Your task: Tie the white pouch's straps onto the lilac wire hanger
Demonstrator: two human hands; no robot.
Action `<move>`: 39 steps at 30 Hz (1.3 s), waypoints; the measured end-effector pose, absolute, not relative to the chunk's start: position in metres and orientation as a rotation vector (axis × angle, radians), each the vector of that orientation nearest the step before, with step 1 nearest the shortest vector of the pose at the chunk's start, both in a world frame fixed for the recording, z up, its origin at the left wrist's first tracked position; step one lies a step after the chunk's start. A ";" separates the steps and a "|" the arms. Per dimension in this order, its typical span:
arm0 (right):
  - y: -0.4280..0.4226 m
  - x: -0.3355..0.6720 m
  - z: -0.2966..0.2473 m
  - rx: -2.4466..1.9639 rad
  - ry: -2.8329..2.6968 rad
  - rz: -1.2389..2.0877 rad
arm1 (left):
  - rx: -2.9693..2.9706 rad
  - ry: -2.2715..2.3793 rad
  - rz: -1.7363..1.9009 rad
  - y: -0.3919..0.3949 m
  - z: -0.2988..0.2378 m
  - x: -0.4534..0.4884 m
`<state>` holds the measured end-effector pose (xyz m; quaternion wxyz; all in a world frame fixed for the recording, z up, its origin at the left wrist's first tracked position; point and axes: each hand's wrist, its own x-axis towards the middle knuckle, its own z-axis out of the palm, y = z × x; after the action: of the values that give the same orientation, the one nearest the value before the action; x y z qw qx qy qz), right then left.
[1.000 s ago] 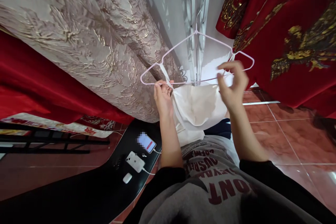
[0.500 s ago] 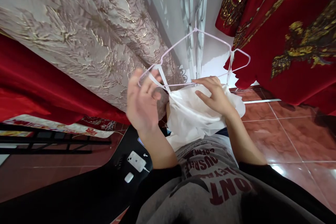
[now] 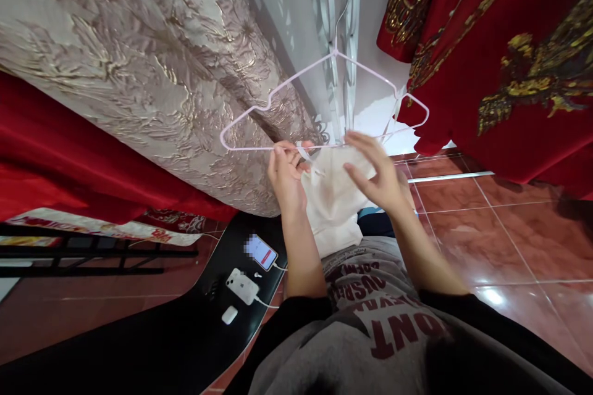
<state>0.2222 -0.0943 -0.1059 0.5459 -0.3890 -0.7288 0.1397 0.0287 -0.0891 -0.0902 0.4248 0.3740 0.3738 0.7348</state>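
Note:
A pale pink wire hanger (image 3: 296, 78) hangs by its metal hook in front of me. Below its bottom bar is a white garment with thin straps (image 3: 336, 188), bunched and partly hidden by my hands. My left hand (image 3: 291, 180) is at the bar's left half, fingers curled around one white strap (image 3: 303, 151). The other strap (image 3: 399, 102) still loops over the hanger's right shoulder. At the bar's right half, my right hand (image 3: 377, 173) has thumb and fingers apart, slightly blurred, next to the garment's top edge.
White metal rails (image 3: 340, 74) stand behind the hanger. Textured beige fabric (image 3: 185, 62) hangs left, red gold-embroidered cloth (image 3: 486, 74) right. A black bench (image 3: 185, 327) bears a lit phone (image 3: 263, 253), a white phone (image 3: 242, 287), an earbud and a white case (image 3: 229, 315). Red tiles (image 3: 514, 241) cover the floor.
The left strap has come off the hanger's left shoulder, and my left hand has moved right and down with it. The hanger has shifted slightly left. My right hand stays near the bar.

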 end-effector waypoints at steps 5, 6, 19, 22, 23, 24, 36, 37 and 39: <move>-0.074 0.265 -0.097 -1.139 -1.234 0.503 | 0.918 0.935 1.879 -0.083 -0.089 0.033; -0.070 0.271 -0.089 -1.168 -1.297 0.617 | 0.908 0.944 1.883 -0.081 -0.091 0.032; -0.074 0.305 -0.084 -0.801 -0.876 -0.014 | 0.853 0.838 1.773 -0.084 -0.093 0.016; -0.100 0.279 -0.082 -0.883 -1.263 0.183 | 0.844 0.811 1.747 -0.083 -0.097 0.027; -0.103 0.270 -0.081 -0.918 -1.443 0.272 | 0.841 0.802 1.743 -0.084 -0.098 0.032; -0.103 0.261 -0.081 -0.948 -1.601 0.345 | 0.839 0.801 1.743 -0.085 -0.100 0.036; -0.087 0.257 -0.089 -1.079 -1.665 0.293 | 1.151 1.199 2.331 -0.089 -0.103 -0.032; -0.088 0.256 -0.088 -1.072 -1.670 0.308 | 1.200 1.184 2.322 -0.089 -0.096 -0.037; -0.089 0.253 -0.087 -1.056 -1.675 0.330 | 1.267 1.120 2.231 -0.085 -0.076 -0.040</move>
<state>0.2531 -0.0892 -0.0870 0.5372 -0.4436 -0.7038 0.1385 -0.0405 -0.0848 -0.0761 0.1702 0.4460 0.3943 0.7853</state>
